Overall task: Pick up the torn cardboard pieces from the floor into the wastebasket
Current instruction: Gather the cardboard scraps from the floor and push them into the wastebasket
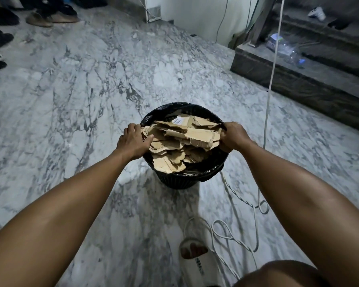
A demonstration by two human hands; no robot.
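A black wastebasket (179,181) lined with a black bag stands on the marble floor in the middle of the head view. Torn brown cardboard pieces (180,141) fill it up to the rim, one with a white label. My left hand (134,141) grips the left rim, thumb lying over the cardboard. My right hand (233,136) is closed around the right rim. No loose cardboard shows on the floor around the basket.
A white cable (232,230) hangs down at the right and coils on the floor beside my foot in a white slipper (193,259). Dark stone steps (298,79) with a plastic bottle (284,48) rise at the right. Several shoes (50,17) lie at the far left.
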